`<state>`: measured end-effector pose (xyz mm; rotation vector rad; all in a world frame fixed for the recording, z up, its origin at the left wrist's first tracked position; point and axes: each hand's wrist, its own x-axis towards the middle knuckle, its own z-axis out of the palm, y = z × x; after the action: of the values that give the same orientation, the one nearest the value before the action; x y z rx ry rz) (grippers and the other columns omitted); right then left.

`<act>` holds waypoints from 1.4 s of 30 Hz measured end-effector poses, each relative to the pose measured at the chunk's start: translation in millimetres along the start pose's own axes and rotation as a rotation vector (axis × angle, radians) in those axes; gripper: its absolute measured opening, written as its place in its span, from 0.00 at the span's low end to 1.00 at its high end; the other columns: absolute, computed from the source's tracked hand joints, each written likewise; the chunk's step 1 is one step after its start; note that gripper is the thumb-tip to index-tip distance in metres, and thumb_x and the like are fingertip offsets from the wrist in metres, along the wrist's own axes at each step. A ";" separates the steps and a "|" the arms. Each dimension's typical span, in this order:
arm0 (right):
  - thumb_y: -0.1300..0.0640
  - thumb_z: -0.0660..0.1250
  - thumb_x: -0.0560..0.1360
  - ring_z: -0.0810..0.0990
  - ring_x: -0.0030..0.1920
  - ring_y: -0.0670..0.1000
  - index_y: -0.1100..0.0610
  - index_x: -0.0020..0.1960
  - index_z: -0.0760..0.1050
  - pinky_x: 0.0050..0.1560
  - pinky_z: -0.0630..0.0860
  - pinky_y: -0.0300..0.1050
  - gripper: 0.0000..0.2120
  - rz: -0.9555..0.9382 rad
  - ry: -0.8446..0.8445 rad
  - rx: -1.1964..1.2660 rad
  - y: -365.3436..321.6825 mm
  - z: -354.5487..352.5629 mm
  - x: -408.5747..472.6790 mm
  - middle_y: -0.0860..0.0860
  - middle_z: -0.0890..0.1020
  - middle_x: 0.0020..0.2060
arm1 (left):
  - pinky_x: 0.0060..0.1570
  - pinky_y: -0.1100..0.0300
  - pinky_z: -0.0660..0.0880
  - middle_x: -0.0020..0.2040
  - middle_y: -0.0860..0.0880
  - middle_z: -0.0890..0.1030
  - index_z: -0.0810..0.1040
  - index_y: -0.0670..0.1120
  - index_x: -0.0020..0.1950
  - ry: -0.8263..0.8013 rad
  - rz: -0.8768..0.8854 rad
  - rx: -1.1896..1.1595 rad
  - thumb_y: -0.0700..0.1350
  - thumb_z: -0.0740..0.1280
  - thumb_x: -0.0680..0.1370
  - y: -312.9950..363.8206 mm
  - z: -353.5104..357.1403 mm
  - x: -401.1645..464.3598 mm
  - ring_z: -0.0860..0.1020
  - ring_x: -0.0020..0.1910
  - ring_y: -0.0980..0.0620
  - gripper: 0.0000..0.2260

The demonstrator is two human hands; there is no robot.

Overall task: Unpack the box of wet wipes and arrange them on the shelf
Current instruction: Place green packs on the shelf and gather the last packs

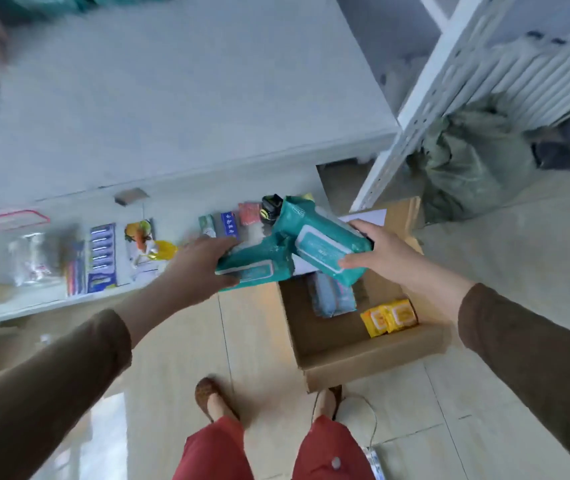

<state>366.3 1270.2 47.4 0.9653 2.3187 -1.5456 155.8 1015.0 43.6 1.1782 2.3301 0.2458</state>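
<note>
Your left hand (pixel 204 259) grips one teal wipes pack (pixel 255 265) at mid-frame, fingers curled round its end — your right hand (pixel 377 251) clamps a second teal pack (pixel 325 242) just beside it. Both packs sit above the open cardboard box (pixel 363 362) on the floor, lower right — the white shelf (pixel 172 116) fills the upper left.

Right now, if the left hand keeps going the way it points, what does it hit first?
The left hand, gripping a teal wipes pack, points up-right toward the lower shelf. It would likely meet the small boxed items there first, though depth is unclear from this head view.
</note>
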 end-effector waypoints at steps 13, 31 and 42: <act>0.57 0.79 0.69 0.83 0.50 0.47 0.54 0.61 0.75 0.47 0.80 0.41 0.23 -0.238 0.067 -0.049 -271.0 61.0 61.2 0.48 0.84 0.52 | 0.46 0.53 0.77 0.46 0.53 0.81 0.75 0.58 0.59 0.208 -0.066 -0.115 0.51 0.75 0.71 -186.9 -224.9 -71.5 0.79 0.44 0.53 0.18; 0.56 0.79 0.68 0.80 0.56 0.52 0.50 0.62 0.77 0.59 0.76 0.48 0.24 -0.317 0.123 -0.298 -405.8 -6.8 350.1 0.47 0.82 0.55 | 0.54 0.49 0.77 0.49 0.50 0.81 0.78 0.49 0.58 0.249 -0.099 -0.077 0.45 0.77 0.70 -277.0 -365.6 164.0 0.78 0.49 0.47 0.18; 0.55 0.77 0.71 0.78 0.54 0.49 0.53 0.67 0.74 0.47 0.73 0.39 0.26 -0.255 -0.016 -0.366 -444.3 -11.0 450.7 0.47 0.80 0.56 | 0.58 0.50 0.73 0.54 0.49 0.80 0.76 0.49 0.59 0.105 -0.182 0.033 0.49 0.75 0.72 -323.6 -415.7 262.5 0.77 0.53 0.46 0.18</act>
<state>-249.4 1356.4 166.2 0.5857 2.6661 -1.1327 -415.3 1054.6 180.3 0.9810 2.5241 0.2095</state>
